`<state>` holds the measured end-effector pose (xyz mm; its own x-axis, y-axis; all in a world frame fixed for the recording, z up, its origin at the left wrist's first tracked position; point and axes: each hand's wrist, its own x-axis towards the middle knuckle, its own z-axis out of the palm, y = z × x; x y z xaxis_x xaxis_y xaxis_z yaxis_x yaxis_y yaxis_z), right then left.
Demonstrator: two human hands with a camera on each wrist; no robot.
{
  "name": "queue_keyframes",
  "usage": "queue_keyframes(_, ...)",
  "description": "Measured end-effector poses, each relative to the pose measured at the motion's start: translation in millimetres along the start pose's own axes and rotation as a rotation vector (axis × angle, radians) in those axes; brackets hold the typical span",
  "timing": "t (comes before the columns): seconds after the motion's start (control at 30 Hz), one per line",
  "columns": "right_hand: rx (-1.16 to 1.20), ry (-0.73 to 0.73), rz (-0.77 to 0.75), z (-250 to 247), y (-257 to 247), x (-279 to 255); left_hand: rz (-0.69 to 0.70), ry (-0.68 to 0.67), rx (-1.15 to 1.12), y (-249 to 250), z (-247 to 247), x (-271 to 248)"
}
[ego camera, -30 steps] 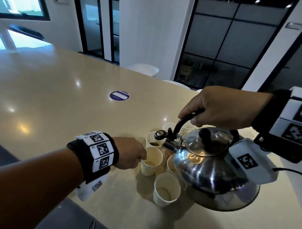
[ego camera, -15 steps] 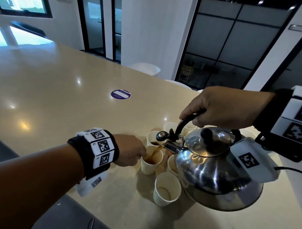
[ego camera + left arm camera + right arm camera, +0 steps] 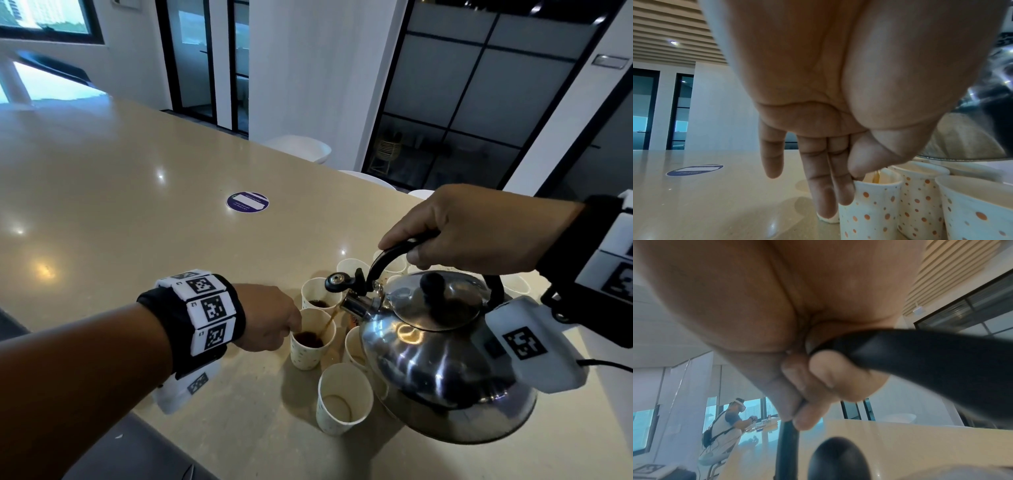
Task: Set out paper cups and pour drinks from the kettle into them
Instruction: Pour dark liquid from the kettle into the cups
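My right hand (image 3: 462,229) grips the black handle (image 3: 387,257) of a steel kettle (image 3: 442,359), which hangs tilted over the cups. A brown stream runs from its spout (image 3: 356,305) into a dotted paper cup (image 3: 308,353) holding dark drink. My left hand (image 3: 270,322) pinches that cup's near rim between thumb and fingers; in the left wrist view the left hand (image 3: 853,181) sits on the dotted cup (image 3: 869,211). Behind it stands another cup with dark drink (image 3: 317,294), and in front an empty cup (image 3: 342,401). In the right wrist view, fingers (image 3: 807,386) curl round the handle (image 3: 920,361).
More paper cups (image 3: 351,265) stand behind and beside the kettle, partly hidden. A round purple sticker (image 3: 247,202) lies on the beige table (image 3: 102,205). The table's near edge runs at lower left. White chairs (image 3: 301,147) stand along the far edge. Another person (image 3: 725,423) stands far off.
The kettle has tipped forward and a brown stream now falls into the cup my left hand holds. Dark drink has risen in it. Both hands kept their holds.
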<state>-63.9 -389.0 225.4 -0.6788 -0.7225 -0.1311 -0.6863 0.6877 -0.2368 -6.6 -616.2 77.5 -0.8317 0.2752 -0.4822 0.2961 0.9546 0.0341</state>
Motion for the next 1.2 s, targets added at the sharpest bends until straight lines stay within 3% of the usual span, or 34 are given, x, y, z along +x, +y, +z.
queue_keyframes(0.2, 0.232, 0.187, 0.083, -23.1, 24.0, -24.4, -0.060, 0.116, 0.054, 5.2, -27.2, 2.7)
queue_keyframes(0.37, 0.283, 0.259, 0.136, -41.4, 35.0, -38.6, 0.001, 0.200, 0.136, 29.4, -53.5, 17.9)
queue_keyframes(0.57, 0.068, 0.198, 0.223, -34.6, 38.4, -40.5, 0.070, 0.170, 0.255, 48.7, -50.1, 48.8)
queue_keyframes(0.8, 0.015, 0.143, 0.296, -24.0, 46.2, -30.8, 0.064, 0.096, 0.298, 51.7, -43.9, 65.9)
queue_keyframes(1.2, -0.010, 0.060, 0.306, -15.2, 40.7, -11.8, 0.126, 0.121, 0.302, 42.5, -39.1, 76.5)
